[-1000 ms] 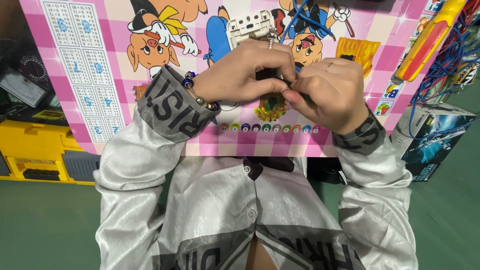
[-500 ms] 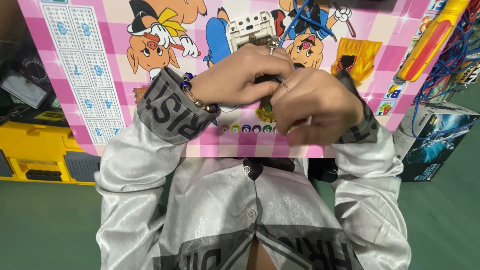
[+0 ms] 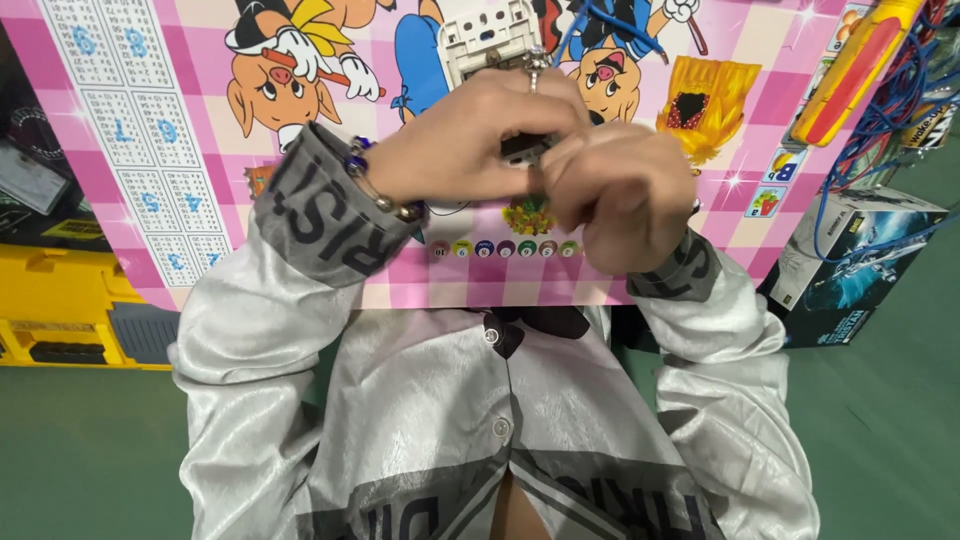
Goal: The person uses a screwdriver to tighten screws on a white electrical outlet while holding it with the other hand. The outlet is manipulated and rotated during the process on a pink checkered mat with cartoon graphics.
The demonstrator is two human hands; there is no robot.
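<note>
Blue-and-white printed box on green floor at right, beside pink table

Your left hand raised, fingers curled, knuckles toward you. Right hand just beside it, fist-like, touching left fingertips. Both forearms angled inward, wrists bent, sleeves pushed back.

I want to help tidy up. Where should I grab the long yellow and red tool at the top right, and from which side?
Probably take the yellow and red tool around the middle of its long handle, coming from the side nearer you. It lies slanted on the pink table, and blue wires crowd its right side, so reaching from there could snag them. Both hands are busy elsewhere, so nothing blocks that side.
</note>
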